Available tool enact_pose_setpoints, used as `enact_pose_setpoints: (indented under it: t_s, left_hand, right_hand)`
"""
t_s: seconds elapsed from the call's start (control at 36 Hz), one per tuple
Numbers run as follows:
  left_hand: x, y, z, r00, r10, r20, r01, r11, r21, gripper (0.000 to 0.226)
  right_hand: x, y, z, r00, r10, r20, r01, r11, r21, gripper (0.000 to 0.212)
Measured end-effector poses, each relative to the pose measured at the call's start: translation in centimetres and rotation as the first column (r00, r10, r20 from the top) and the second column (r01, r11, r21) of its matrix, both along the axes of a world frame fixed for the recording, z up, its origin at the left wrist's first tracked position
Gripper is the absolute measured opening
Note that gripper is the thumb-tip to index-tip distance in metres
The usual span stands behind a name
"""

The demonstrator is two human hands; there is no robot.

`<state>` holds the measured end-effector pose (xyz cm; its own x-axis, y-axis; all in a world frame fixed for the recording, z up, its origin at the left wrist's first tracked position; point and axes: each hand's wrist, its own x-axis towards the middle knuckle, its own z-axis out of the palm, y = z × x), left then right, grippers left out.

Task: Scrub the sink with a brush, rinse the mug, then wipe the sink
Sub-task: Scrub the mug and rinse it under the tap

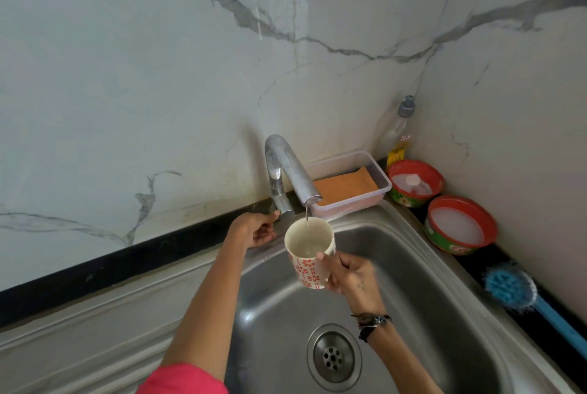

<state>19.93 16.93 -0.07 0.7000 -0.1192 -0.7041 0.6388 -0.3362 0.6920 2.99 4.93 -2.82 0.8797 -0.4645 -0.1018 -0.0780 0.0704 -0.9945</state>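
A white mug (306, 261) with a red flower pattern hangs upright under the tap spout (295, 171), over the steel sink (428, 298). My right hand (347, 273) grips it from the right side, thumb on the rim. A thin stream of water runs from the spout into the mug. My left hand (257, 228) is curled round the tap handle (282, 206) at the tap's base. The blue brush (514, 290) lies on the dark counter at the right of the sink, bristles wet and foamy.
A clear plastic tray holding an orange cloth (344, 185) stands behind the sink. Two red-rimmed tubs (413, 184) (459, 225) and a dish-soap bottle (398, 133) sit in the right corner. The drain (333, 357) is in the basin's middle. Marble walls close in behind and right.
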Motion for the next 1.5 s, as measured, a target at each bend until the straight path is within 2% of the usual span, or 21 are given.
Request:
enact_pose_setpoints:
  t_s: [0.17,0.28,0.33,0.42,0.47,0.53,0.61,0.72,0.86,0.92,1.03,1.14,1.22,1.28,1.39,1.5]
  left_hand:
    - [0.1,-0.1,0.5,0.997,-0.024,0.067,0.020,0.998,0.055,0.027]
    - [0.5,-0.7,1.1,0.963,-0.171,0.208,0.113,0.957,0.267,0.033]
    - [0.6,-1.4,1.7,0.907,-0.286,0.309,0.135,0.892,0.431,0.032]
    - [-0.2,-3.1,2.6,0.760,-0.523,0.385,0.107,0.686,0.720,0.032]
    - [-0.9,-4.5,2.6,0.687,-0.593,0.420,0.036,0.605,0.795,0.027]
    - [-1.3,-5.3,2.4,0.676,-0.580,0.455,-0.016,0.605,0.796,0.018]
    - [-1.6,-5.3,2.1,0.692,-0.529,0.491,-0.011,0.672,0.740,0.014]
    - [-2.8,-4.1,1.2,0.704,-0.452,0.549,0.014,0.781,0.624,0.025]
    - [-6.0,-2.3,-1.5,0.717,-0.400,0.570,0.046,0.844,0.534,0.037]
    - [-8.4,-2.2,-2.3,0.744,-0.344,0.573,0.063,0.890,0.452,0.039]
    - [-14.6,-2.1,-3.2,0.859,-0.165,0.485,0.102,0.983,0.154,0.034]
    - [-21.3,-1.2,-4.0,0.880,-0.248,0.406,0.249,0.967,0.052,0.031]
    - [-25.8,-0.5,-4.5,0.834,-0.352,0.425,0.339,0.934,0.109,0.027]
    - [-28.5,-0.3,-4.9,0.771,-0.436,0.464,0.392,0.900,0.192,0.019]
    - [-33.1,-0.3,-4.9,0.574,-0.655,0.491,0.569,0.751,0.336,0.030]
    - [-36.5,-1.3,-4.7,0.351,-0.785,0.510,0.674,0.590,0.444,0.046]
  right_hand:
    - [0.1,-0.2,1.2,0.998,0.055,0.038,-0.054,0.998,-0.013,0.042]
    - [-0.2,-0.4,1.5,0.997,0.069,0.037,-0.067,0.997,-0.031,0.045]
    - [-0.5,-0.5,1.8,0.996,0.080,0.040,-0.079,0.997,-0.021,0.040]
    - [-0.9,-0.9,2.1,0.996,0.078,0.033,-0.077,0.997,-0.029,0.044]
    - [-1.1,-1.2,2.0,0.997,0.070,0.017,-0.070,0.997,-0.045,0.047]
    - [-1.4,-1.3,2.2,0.997,0.071,0.016,-0.070,0.996,-0.052,0.046]
    - [-2.0,-1.8,2.7,0.997,0.076,0.010,-0.075,0.996,-0.045,0.044]
    - [-3.0,-2.7,3.1,0.997,0.079,-0.013,-0.080,0.995,-0.066,0.041]
    - [-5.1,-4.5,3.6,0.992,0.112,-0.054,-0.116,0.989,-0.088,0.043]
    - [-6.1,-5.3,4.1,0.991,0.114,-0.064,-0.120,0.989,-0.090,0.044]
    - [-8.9,-7.3,5.2,0.985,0.132,-0.111,-0.148,0.976,-0.157,0.048]
    - [-12.0,-9.4,6.1,0.957,0.211,-0.199,-0.247,0.952,-0.178,0.045]
    - [-14.2,-11.1,6.8,0.913,0.298,-0.278,-0.360,0.909,-0.209,0.044]
    - [-15.6,-12.1,7.3,0.875,0.354,-0.329,-0.436,0.873,-0.220,0.047]
    - [-17.4,-14.0,7.8,0.811,0.392,-0.435,-0.547,0.772,-0.323,0.050]
    - [-18.4,-14.9,8.3,0.753,0.419,-0.507,-0.638,0.652,-0.410,0.053]
